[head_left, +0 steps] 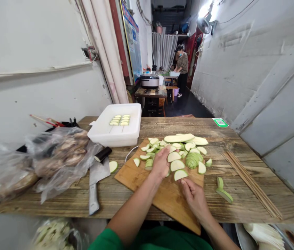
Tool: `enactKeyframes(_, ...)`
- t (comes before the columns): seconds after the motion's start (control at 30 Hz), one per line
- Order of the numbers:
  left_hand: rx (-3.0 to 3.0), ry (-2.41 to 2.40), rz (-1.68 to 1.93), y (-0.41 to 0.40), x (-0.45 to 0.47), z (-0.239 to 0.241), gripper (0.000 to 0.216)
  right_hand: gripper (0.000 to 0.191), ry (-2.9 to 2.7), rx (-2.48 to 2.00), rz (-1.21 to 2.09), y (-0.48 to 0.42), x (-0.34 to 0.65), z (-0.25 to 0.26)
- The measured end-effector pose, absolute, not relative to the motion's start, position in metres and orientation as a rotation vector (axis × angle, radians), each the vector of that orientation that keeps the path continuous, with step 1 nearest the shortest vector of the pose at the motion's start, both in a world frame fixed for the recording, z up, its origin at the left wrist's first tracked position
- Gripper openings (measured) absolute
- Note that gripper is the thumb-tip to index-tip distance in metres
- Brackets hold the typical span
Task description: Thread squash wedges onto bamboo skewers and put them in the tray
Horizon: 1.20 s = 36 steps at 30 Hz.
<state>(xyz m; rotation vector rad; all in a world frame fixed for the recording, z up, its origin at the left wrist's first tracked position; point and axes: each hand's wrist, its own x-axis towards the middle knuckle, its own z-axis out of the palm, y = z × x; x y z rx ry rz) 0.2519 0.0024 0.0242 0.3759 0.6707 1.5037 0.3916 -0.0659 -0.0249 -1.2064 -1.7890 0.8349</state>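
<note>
Pale green vegetable slices (178,152) lie heaped on a wooden cutting board (139,175) on the table. My left hand (161,162) rests on the pile, its fingers curled down among the slices. My right hand (194,198) sits at the board's near edge with its fingers pressed together at one slice (180,174); whether it grips that slice is unclear. A few loose slices (223,194) lie on the table to the right.
A cleaver (96,180) lies left of the board beside plastic bags of mushrooms (58,156). A white tray (102,133) holds skewered slices. Bamboo skewers (248,182) lie at right. Far down the corridor a person stands at another table.
</note>
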Motion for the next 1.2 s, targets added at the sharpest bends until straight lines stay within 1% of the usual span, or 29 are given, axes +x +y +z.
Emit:
enactKeyframes(0.07,0.435,0.664,1.443,-0.001,0.254,0.023,0.035,0.032,-1.733,-1.220,0.874,-0.065,0.391,-0.027)
enactKeyframes(0.2,0.552,0.642,1.172,-0.009,0.260,0.018,0.034,0.034,-1.607,-1.214,0.962,-0.057,0.389,-0.029)
enactKeyframes(0.27,0.570,0.665,1.099,-0.011,0.263,0.015,0.033,0.035,-1.580,-1.209,0.978,-0.053,0.387,-0.030)
enactKeyframes(0.57,0.533,0.810,1.311,-0.009,0.266,0.010,0.031,0.031,-1.680,-1.174,0.856,-0.053,0.384,-0.026)
enactKeyframes(0.73,0.464,0.744,1.199,-0.013,0.267,0.010,0.029,0.028,-1.662,-1.153,0.773,-0.053,0.386,-0.027)
enactKeyframes(1.2,0.473,0.753,1.214,-0.022,0.282,0.009,0.029,0.028,-1.642,-1.149,0.727,-0.053,0.385,-0.023)
